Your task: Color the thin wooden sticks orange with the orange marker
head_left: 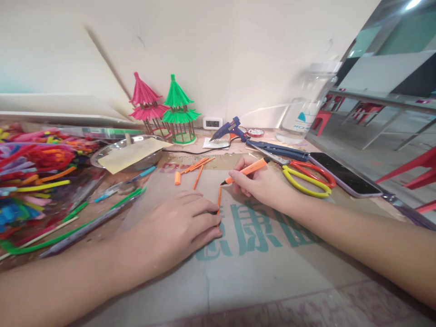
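Note:
My right hand [255,184] is closed around an orange marker pen [251,168]. The pen's dark tip points left, close to the upper end of a thin orange stick [219,198]. The fingertips of my left hand [173,220] hold that stick down against the work surface; its thumb is hidden. Just beyond the left hand lie several more orange sticks [198,176], some crossing each other. Beside them stands a small orange cap [177,178].
A pink model pavilion [146,106] and a green one [180,109] stand behind. A blue glue gun [226,129], pliers [277,149], scissors [308,181], a phone [345,173] and a water bottle [304,109] fill the right. Colourful pipe cleaners [37,177] and a metal dish [98,156] are left.

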Available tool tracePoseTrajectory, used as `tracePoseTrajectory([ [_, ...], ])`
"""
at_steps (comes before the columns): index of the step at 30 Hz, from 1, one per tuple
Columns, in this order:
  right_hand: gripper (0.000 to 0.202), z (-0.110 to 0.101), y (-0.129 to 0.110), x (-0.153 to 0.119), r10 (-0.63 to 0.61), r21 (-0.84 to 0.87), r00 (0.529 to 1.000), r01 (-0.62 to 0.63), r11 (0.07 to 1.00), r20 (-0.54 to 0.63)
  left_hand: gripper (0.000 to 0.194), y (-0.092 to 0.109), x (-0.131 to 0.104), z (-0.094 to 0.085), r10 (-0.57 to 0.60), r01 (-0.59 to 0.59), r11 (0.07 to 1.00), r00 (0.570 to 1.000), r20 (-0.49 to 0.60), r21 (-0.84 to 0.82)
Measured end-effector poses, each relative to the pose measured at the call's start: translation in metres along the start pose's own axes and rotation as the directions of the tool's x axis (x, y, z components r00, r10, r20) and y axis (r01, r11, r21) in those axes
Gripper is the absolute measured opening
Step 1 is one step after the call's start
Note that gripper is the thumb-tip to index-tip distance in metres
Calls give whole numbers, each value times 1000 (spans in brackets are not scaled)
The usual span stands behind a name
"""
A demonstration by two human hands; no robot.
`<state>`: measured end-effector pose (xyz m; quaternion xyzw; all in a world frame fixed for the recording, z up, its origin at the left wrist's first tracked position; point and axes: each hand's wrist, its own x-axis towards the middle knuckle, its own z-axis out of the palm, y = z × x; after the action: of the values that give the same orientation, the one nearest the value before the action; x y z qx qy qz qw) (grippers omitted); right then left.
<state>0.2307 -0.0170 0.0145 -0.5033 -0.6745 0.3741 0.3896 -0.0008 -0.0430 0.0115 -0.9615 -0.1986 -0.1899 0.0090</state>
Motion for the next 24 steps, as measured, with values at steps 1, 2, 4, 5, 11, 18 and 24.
tracePoseTrajectory([
  [1,21,0,0,0,-2,5,1000,2,1000,7,27,0,0,0,3,-3,1000,1000,-1,3],
  [2,21,0,-1,-1,-2,9,1000,2,1000,25,28,0,0,-1,5,-5,1000,1000,-2,4],
  [4,21,-1,-1,-2,2,4,998,-2,1000,66,28,1,1,-1,7,-7,1000,1000,-1,2],
  [5,21,-1,0,-2,3,-7,997,-2,1000,73,28,1,1,-1,6,-6,1000,1000,-3,-1],
  [11,21,-2,1,0,-5,-23,1000,5,1000,-17,29,1,0,0,22,-21,999,1000,-13,36],
  [18,20,-1,0,0,5,-17,1000,-5,1000,-1,30,1,-1,-3,25,-24,997,1000,-12,69],
  [24,20,-1,0,-1,11,-7,1000,-11,1000,29,34,2,1,-2,14,-13,998,1000,-5,65],
])
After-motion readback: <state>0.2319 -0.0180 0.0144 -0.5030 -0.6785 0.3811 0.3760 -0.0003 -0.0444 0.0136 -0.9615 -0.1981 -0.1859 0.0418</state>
